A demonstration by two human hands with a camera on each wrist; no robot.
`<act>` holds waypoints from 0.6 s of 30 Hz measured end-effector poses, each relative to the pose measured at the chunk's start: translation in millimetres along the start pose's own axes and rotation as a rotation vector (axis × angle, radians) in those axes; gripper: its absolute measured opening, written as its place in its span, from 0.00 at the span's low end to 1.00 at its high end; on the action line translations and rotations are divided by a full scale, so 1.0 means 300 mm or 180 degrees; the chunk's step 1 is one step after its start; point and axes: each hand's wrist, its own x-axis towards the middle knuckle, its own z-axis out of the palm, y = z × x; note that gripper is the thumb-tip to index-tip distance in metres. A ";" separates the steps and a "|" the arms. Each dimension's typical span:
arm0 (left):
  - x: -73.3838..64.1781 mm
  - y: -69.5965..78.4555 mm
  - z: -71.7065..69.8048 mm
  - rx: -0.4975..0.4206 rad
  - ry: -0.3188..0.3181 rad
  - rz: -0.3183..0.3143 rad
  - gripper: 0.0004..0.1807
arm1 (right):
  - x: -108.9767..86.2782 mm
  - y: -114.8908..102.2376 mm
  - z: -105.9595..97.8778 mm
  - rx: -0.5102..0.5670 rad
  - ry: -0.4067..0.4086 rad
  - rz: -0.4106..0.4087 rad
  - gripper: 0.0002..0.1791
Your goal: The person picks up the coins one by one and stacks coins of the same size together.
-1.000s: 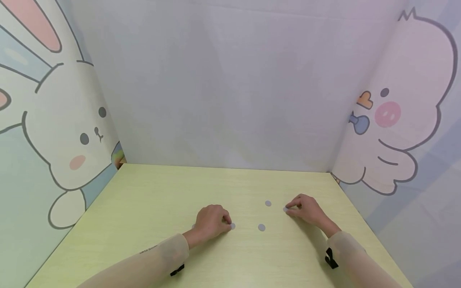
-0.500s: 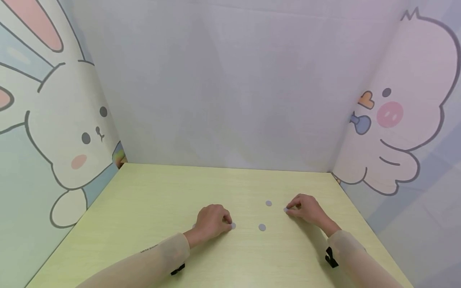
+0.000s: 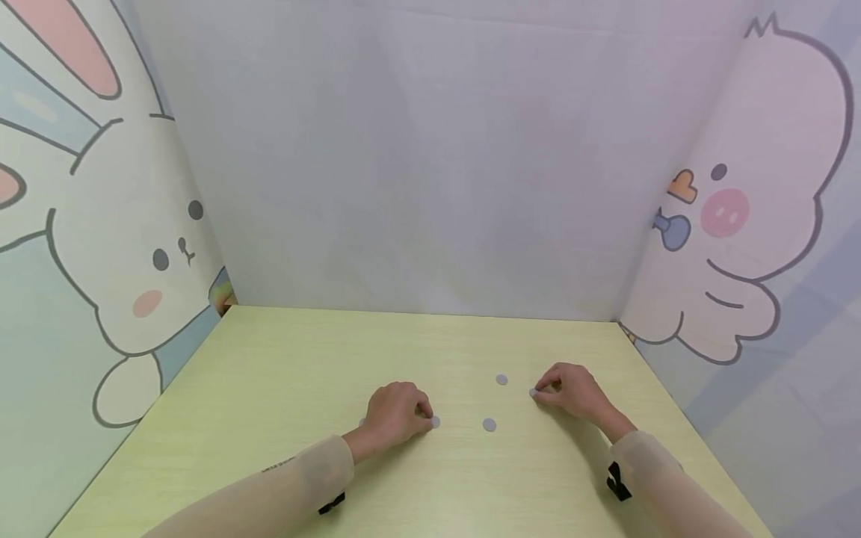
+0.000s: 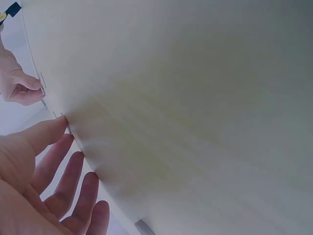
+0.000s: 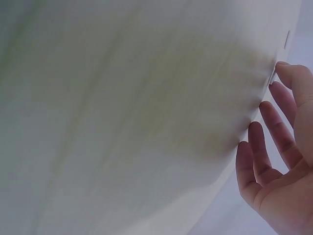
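On the pale yellow table, my left hand (image 3: 397, 415) pinches a small flat grey disc (image 3: 436, 422) by its edges between thumb and index finger. In the left wrist view the other fingertips of this left hand (image 4: 63, 181) rest on the tabletop. Farther right, my right hand (image 3: 572, 390) pinches a similar grey disc (image 3: 534, 392), mostly covered by the fingertips in the head view. The right wrist view shows that disc (image 5: 272, 75) lying flat between thumb and index finger, with the remaining fingers of the right hand (image 5: 288, 152) spread against the table.
Two loose grey discs lie between the hands, a farther disc (image 3: 501, 379) and a nearer disc (image 3: 489, 424). Another disc (image 3: 362, 423) is partly hidden behind the left hand. A plain cloth wall (image 3: 417, 164) closes the table's far edge (image 3: 430, 314), with cartoon-printed cloths on both sides.
Both hands stay in place on their discs. Only a very slight shift of the head view shows; the loose discs have not moved.
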 end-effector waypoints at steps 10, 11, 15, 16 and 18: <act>0.001 -0.009 0.007 0.0029 0.0054 0.0078 0.07 | -0.001 0.000 -0.004 -0.0043 -0.0003 -0.0117 0.03; 0.001 -0.009 0.007 0.0030 0.0050 0.0072 0.07 | 0.000 -0.001 -0.005 -0.0041 -0.0005 -0.0138 0.03; 0.001 -0.006 0.006 0.0013 0.0039 0.0052 0.07 | 0.003 -0.007 -0.002 -0.0040 -0.0011 -0.0187 0.03; 0.001 -0.005 0.005 0.0009 0.0037 0.0046 0.07 | 0.004 -0.011 -0.002 -0.0039 -0.0014 -0.0193 0.04; 0.001 -0.004 0.005 0.0005 0.0036 0.0039 0.07 | 0.004 -0.018 0.001 -0.0054 -0.0019 -0.0204 0.04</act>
